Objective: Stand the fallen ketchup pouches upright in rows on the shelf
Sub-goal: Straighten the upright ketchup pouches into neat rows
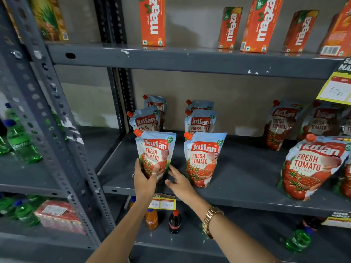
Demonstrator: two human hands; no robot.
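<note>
With the left hand [145, 177] gripping the base of the front-left Kissan ketchup pouch [156, 154] at the shelf [247, 188] edge and the right hand [178, 180] spread open beside it, she should flatten its base squarely before letting go.

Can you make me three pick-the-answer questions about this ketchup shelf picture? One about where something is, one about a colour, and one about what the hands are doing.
1. Where are the juice cartons?
A. On the shelf above the pouches
B. On the floor
C. Behind the watch

2. What colour are the pouch caps?
A. Blue
B. Orange-red
C. White

3. What is the left hand doing?
A. Hanging empty
B. Holding a soda bottle
C. Gripping the front-left pouch

Answers: 1 A, the cartons stand one shelf up. 2 B, every spout cap is orange-red. 3 C, its fingers wrap the pouch's base, while the right hand is open beside it.
</note>
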